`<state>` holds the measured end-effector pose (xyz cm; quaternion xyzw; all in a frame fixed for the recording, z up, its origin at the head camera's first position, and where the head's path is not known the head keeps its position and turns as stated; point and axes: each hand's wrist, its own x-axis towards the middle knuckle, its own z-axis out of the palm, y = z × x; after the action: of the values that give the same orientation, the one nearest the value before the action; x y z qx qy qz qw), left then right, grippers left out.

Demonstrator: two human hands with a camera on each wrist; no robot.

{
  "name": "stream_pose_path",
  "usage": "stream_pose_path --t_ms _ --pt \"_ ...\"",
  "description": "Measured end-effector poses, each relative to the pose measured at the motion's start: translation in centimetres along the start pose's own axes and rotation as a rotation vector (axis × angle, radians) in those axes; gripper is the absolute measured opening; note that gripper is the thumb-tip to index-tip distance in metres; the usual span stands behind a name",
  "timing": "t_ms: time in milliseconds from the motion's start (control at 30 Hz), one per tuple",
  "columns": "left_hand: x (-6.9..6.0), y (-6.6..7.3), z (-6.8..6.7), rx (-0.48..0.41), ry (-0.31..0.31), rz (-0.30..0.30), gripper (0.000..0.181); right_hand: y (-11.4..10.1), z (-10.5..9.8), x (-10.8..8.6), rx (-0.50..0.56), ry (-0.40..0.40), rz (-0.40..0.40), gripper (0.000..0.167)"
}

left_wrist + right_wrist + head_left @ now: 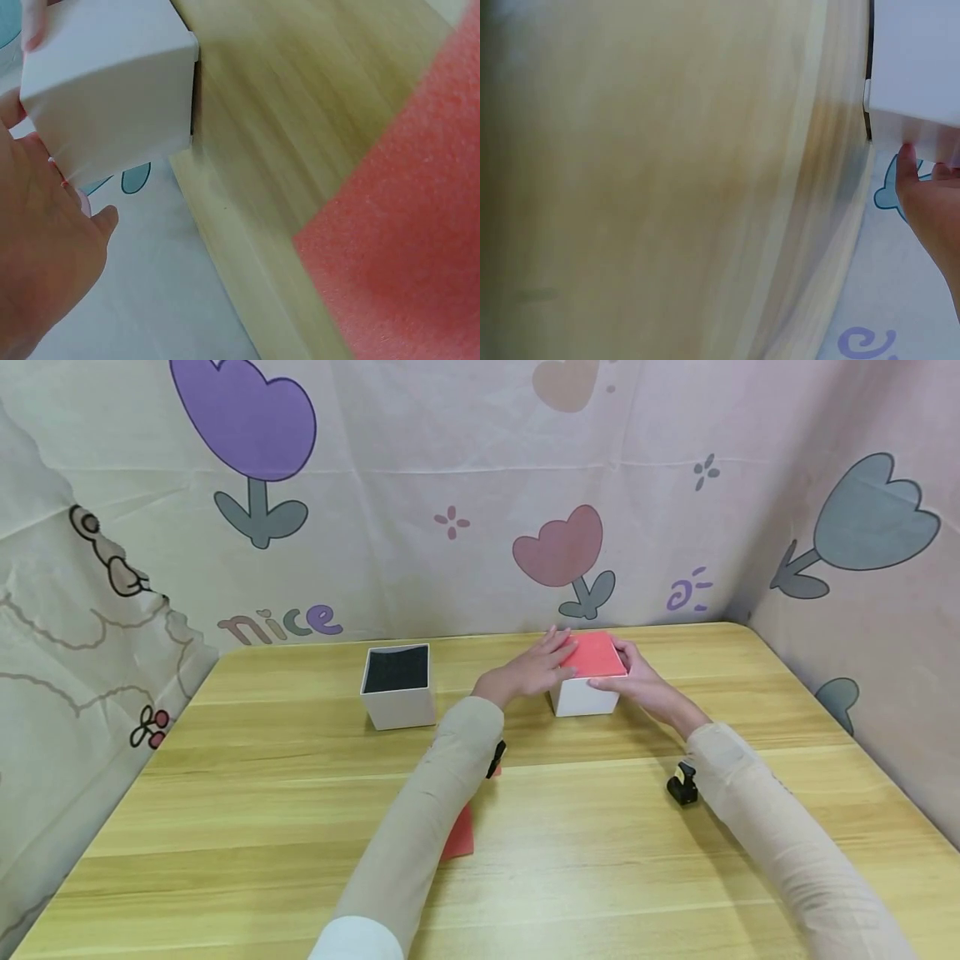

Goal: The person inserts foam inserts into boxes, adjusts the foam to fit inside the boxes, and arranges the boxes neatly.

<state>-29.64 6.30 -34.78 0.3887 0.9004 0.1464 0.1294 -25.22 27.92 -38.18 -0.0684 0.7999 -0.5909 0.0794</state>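
A white square box (pixel 586 698) stands at the back right of the table, a red foam sheet (pixel 594 653) across its top. My left hand (pixel 528 670) rests extended fingers on the sheet's left side and the box's edge. From the right, my right hand (pixel 649 683) grips the box, thumb along the front near the rim and fingers on the far side. In the left wrist view the left hand (pixel 52 255) touches the box (pixel 112 97). The right wrist view shows the right hand (pixel 930 202) against the box wall (pixel 915 67). The box's inside is hidden under the sheet.
Left of the hands stands a second white box (pixel 405 707) with black foam (pixel 397 669) in its top. More red foam (pixel 460 835) lies on the wooden table (pixel 262 793), partly hidden by the left forearm. A printed cloth (pixel 420 443) hangs behind the table.
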Motion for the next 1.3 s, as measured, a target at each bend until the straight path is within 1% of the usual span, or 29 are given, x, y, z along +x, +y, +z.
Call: stream_pose_path --t_ms 100,167,233,300,333,433,500,700,833,933,1033,1100,1167,1233,1300 --pt "0.1 0.3 -0.3 0.067 -0.016 -0.015 0.059 -0.1 0.0 0.0 0.007 0.001 0.004 0.088" --pt "0.1 0.9 -0.6 0.160 -0.010 -0.004 0.056 0.0 0.0 0.0 0.016 0.001 0.005 0.088" --pt "0.3 1.6 -0.6 0.248 0.014 0.041 0.053 0.0 0.1 0.0 0.028 -0.004 -0.001 0.087" --pt "0.3 2.6 -0.6 0.308 0.038 0.110 0.051 0.0 0.0 0.0 0.041 -0.012 -0.014 0.085" --pt "0.3 3.1 -0.5 0.323 0.051 0.150 0.050 0.0 0.0 0.0 0.045 -0.016 -0.022 0.084" --pt "0.2 4.1 -0.1 0.317 0.046 0.235 0.052 0.0 0.0 0.0 0.055 -0.031 -0.039 0.083" --pt "0.0 4.5 0.1 0.310 0.035 0.257 0.055 0.0 0.0 0.0 0.057 -0.037 -0.043 0.082" --pt "-0.2 4.8 0.4 0.322 0.016 0.251 0.061 -0.2 -0.1 0.0 0.061 -0.047 -0.046 0.081" --pt "-0.1 5.1 0.3 0.325 -0.016 0.230 0.061 -0.2 -0.1 0.1 0.056 -0.047 -0.048 0.081" --pt "0.0 5.3 0.2 0.276 -0.041 0.209 0.062 -0.1 -0.1 0.1 0.053 -0.040 -0.051 0.081" --pt "0.0 5.5 0.3 0.231 -0.050 0.202 0.062 0.0 -0.1 0.0 0.049 -0.034 -0.051 0.080" --pt "0.1 5.6 0.3 0.225 -0.040 0.206 0.060 0.1 -0.1 0.0 0.046 -0.032 -0.050 0.081" --pt "0.2 5.7 0.3 0.250 -0.021 0.210 0.056 0.1 -0.1 0.0 0.038 -0.029 -0.044 0.082" --pt "0.3 5.7 0.4 0.292 0.004 0.198 0.054 0.1 -0.2 -0.1 0.030 -0.026 -0.033 0.082" --pt "0.4 5.7 0.5 0.333 0.022 0.169 0.057 0.0 -0.2 -0.1 0.025 -0.027 -0.026 0.083"
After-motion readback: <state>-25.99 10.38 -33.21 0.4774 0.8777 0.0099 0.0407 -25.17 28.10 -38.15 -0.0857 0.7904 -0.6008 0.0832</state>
